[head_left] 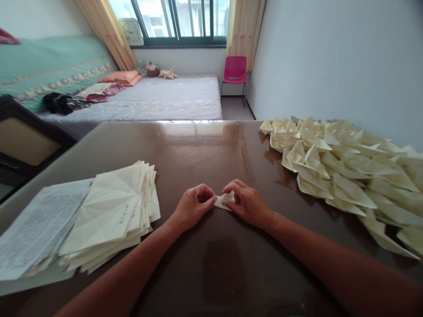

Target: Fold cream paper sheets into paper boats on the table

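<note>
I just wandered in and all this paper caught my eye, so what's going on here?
A person at a brown table has a small folded paper between both hands: the left hand pinches one end, and the right hand holds the other. To the left lies a stack of creased, cream sheets beside printed sheets. To the right, a big heap of pointed, folded cream papers spreads along the wall side.

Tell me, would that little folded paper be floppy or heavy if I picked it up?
The folded paper is probably very light: it's small, and the left hand and right hand just pinch it. Its folds likely make it stiffer than a flat sheet. Pushed, it might slide easily on the shiny table.
</note>
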A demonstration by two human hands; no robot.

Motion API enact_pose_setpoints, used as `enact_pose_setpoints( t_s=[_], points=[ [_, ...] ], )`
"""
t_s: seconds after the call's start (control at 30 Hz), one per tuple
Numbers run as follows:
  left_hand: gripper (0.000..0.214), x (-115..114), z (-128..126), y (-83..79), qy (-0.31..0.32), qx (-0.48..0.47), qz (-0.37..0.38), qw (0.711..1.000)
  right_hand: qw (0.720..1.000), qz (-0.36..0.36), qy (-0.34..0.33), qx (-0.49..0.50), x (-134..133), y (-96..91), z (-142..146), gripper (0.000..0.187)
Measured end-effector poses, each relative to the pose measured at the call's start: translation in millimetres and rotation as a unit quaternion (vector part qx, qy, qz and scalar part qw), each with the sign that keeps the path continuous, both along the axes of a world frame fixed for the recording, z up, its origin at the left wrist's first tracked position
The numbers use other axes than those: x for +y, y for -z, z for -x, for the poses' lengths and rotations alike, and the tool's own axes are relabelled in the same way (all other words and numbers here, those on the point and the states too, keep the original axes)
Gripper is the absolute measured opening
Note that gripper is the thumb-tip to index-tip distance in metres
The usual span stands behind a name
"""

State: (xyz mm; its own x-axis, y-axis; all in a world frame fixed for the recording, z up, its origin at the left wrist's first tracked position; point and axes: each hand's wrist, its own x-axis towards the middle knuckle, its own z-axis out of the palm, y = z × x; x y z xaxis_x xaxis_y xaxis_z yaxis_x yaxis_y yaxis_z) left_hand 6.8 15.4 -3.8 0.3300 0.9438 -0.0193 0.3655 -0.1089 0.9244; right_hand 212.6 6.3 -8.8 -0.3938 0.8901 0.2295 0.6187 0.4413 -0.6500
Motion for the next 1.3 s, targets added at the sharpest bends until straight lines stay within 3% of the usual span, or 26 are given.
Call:
enact_pose_setpoints(
  t_s=[0.1, 0.23, 0.47, 0.77, 1.07, 1.13, 1.23, 1.3],
  points=[
    [0.015, -2.5, -2.3, -0.4, -0.011, -0.011, -0.024, 1.000, 1.000, 0.001, -0.002, 0.015, 0.8, -0.7, -0.3, 0.034],
    [0.013, -7.2, -5.3, -5.5, -0.016, -0.013, -0.055, 0.998, 0.999, 0.009, -0.044, -0.008, 2.6, -4.9, -2.7, 0.021],
    [0.012, -8.9, -6.5, -9.2, 0.026, 0.051, -0.064, 0.996, 0.999, 0.028, -0.036, -0.003, 4.1, -8.8, -3.9, 0.018],
    [0.016, -12.3, -7.4, -13.6, 0.020, 0.104, -0.114, 0.988, 0.998, -0.038, 0.039, 0.016, -2.5, -5.7, -1.7, 0.020],
    [0.019, -11.9, -6.7, -10.0, 0.046, 0.164, -0.150, 0.974, 0.995, -0.096, 0.013, 0.009, -1.7, -6.5, -1.9, 0.013],
    [0.019, -10.3, -4.6, -10.3, 0.035, 0.174, -0.150, 0.973, 0.994, -0.095, 0.036, 0.052, 2.9, -9.0, -6.0, 0.015],
    [0.022, -3.2, 3.1, -11.4, 0.002, 0.159, -0.120, 0.980, 0.980, -0.088, 0.129, 0.126, 15.2, -10.6, -18.5, 0.023],
    [0.024, 3.0, 9.3, -11.8, -0.025, 0.135, -0.098, 0.986, 0.975, -0.046, 0.156, 0.152, 24.1, -8.9, -27.5, 0.030]
  ],
)
